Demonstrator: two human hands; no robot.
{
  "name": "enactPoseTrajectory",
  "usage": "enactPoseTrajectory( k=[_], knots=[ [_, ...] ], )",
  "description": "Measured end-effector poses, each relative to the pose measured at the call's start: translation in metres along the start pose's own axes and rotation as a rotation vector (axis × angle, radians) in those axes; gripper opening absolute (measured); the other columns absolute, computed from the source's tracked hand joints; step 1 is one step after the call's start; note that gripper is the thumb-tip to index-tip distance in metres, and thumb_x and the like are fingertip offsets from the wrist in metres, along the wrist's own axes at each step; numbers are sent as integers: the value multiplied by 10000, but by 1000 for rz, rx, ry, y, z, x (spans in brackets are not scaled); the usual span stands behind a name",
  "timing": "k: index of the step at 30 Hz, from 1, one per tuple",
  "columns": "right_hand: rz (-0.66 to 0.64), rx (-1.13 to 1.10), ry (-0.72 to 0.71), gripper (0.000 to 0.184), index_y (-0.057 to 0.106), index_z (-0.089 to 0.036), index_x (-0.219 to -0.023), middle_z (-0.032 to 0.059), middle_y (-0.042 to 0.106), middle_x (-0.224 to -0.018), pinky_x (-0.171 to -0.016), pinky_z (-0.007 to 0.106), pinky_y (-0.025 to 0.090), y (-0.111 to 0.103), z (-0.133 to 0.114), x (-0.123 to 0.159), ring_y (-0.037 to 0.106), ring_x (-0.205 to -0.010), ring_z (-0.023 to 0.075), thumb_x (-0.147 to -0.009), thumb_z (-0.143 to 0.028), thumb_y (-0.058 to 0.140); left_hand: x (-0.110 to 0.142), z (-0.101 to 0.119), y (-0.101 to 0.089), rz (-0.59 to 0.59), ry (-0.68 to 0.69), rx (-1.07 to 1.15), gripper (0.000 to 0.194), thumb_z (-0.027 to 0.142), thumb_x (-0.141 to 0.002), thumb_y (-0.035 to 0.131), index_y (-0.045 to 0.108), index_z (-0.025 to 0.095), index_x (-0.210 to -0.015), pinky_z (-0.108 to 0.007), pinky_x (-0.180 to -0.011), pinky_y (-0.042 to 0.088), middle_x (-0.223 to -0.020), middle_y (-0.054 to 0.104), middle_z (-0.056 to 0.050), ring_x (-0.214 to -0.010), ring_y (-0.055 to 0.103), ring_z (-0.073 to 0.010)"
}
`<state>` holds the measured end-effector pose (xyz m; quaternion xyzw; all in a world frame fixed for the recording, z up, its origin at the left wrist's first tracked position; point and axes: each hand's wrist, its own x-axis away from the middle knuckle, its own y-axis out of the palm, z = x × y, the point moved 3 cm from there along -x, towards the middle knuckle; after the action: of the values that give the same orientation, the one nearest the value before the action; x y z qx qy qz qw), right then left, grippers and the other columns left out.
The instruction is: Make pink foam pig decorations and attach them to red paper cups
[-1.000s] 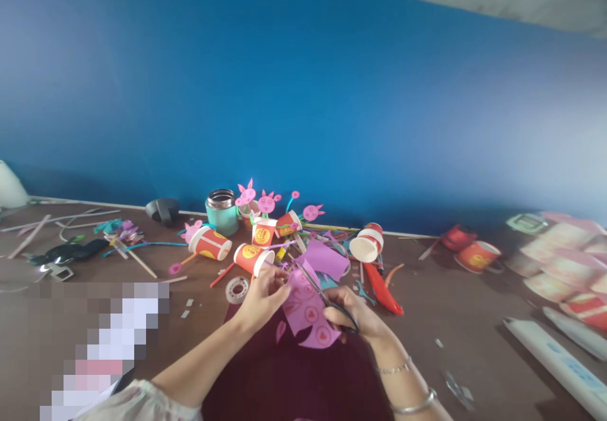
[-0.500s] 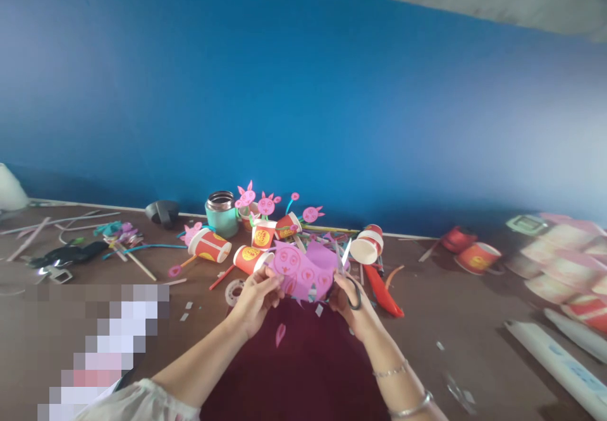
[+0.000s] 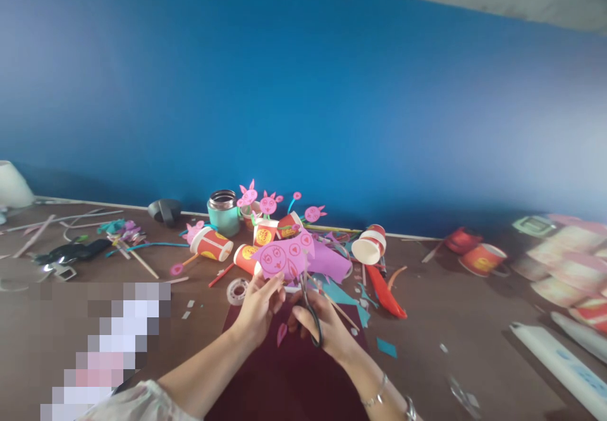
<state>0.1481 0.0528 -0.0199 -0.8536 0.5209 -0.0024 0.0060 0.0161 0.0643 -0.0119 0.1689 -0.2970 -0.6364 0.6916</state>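
A piece of purple paper with faces and hearts drawn in red is pinched at its lower edge by my left hand. My right hand is closed round the handles of a pair of scissors. The scissor blades point up and lie against the paper's right part; whether they are parted I cannot tell. Below my hands a small pink cut-out petal lies on the dark red mat. Behind the paper rests a larger purple sheet.
Red paper cups with pink paper faces on stems stand and lie behind my hands, by a teal jar. A tape roll sits left. Rightward are a red pouch-like piece, blue scraps and stacked cups.
My right hand with the scissors has moved left and down, close to my left hand. The purple paper has turned, its right end rising, and blue scraps behind it now show.
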Motion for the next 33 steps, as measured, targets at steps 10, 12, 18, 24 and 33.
enactPoseTrajectory(
  k=[10,12,18,24,33],
  knots=[
    [24,-10,-44,268,555,-171,-858,-11,540,-655,-464,196,415,4,-4,-2,540,-557,115,-817,-430,608,2,-14,3,-117,-54,-13,265,352,-679,720,523,175,-661,-200,-410,396,-461,506,63,-382,481,-80],
    [14,-15,-64,269,558,-170,-862,-12,535,-675,-467,192,416,4,-5,-2,520,-552,104,-819,-431,606,2,-14,3,-120,-46,1,259,340,-684,722,526,173,-661,-189,-392,381,-456,512,64,-365,476,-74],
    [20,-21,-76,283,553,-167,-869,-11,529,-682,-458,183,416,4,-3,-2,512,-541,94,-840,-449,571,4,-13,4,-124,-47,13,241,317,-706,713,531,167,-658,-191,-404,398,-458,515,59,-370,500,-79],
    [62,-20,-57,296,521,-171,-791,-30,514,-610,-444,179,399,5,-8,-2,515,-501,90,-821,-459,583,5,-11,7,-149,-26,14,263,349,-706,713,518,178,-668,-201,-372,380,-446,477,70,-360,471,-89],
    [132,-34,16,328,477,-185,-764,-58,496,-536,-395,181,375,6,-5,-2,476,-420,77,-752,-471,636,2,-9,4,-90,23,-50,295,338,-667,745,503,172,-672,-160,-405,300,-434,460,80,-387,367,-43]
  ],
)
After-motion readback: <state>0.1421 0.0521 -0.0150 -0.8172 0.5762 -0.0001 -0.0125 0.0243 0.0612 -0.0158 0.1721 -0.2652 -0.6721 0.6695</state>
